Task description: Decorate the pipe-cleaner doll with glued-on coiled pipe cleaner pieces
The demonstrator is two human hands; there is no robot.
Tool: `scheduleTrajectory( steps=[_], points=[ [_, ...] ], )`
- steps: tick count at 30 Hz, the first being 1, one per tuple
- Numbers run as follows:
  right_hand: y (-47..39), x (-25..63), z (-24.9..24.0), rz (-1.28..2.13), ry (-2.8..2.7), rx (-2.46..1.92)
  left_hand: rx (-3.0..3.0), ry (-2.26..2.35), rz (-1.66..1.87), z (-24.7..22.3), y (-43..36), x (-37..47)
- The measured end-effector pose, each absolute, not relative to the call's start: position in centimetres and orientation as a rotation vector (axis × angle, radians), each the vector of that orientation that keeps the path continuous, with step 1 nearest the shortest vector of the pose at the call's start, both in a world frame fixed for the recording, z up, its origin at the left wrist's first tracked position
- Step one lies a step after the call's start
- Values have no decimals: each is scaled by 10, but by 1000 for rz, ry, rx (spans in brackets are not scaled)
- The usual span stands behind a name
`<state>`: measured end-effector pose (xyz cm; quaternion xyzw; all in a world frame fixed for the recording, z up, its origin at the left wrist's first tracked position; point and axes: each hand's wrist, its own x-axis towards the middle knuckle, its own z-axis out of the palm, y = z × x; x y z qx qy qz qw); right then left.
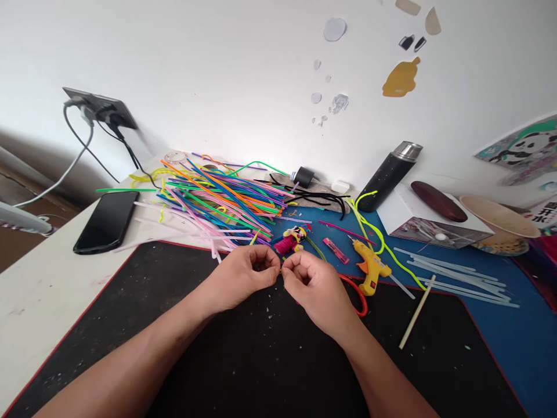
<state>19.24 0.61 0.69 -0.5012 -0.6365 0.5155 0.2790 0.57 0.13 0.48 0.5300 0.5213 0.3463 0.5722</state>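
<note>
Over the black mat point(256, 360), my left hand point(252, 276) and my right hand point(315, 287) meet fingertip to fingertip. Thumb and forefinger are pinched together on both. Whatever lies between them is tiny and mostly hidden; only a speck of yellow shows. Just beyond the fingertips lies a small figure made of pipe cleaners point(285, 244), with a magenta coiled body and a yellow and white head. A red curved handle point(362, 305) pokes out from behind my right hand, the rest of it covered.
Many coloured pipe cleaners point(226, 194) are heaped at the back left, beside a phone point(107, 222). Rightward lie a pink sharpener-like piece point(336, 251), a yellow glue gun point(369, 267), glue sticks point(461, 276) and a thin wooden stick point(418, 312). A black flask point(387, 177) leans near the wall.
</note>
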Motion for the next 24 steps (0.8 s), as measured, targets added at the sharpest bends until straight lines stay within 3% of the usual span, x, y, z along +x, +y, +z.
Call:
scheduleTrajectory(
  steps=[17, 24],
  points=[
    [8, 196, 4, 1412, -1684, -1346, 1141, 1189, 786, 4, 2, 3],
    [7, 198, 3, 1206, -1748, -1254, 970, 1183, 860, 4, 5, 3]
  ],
)
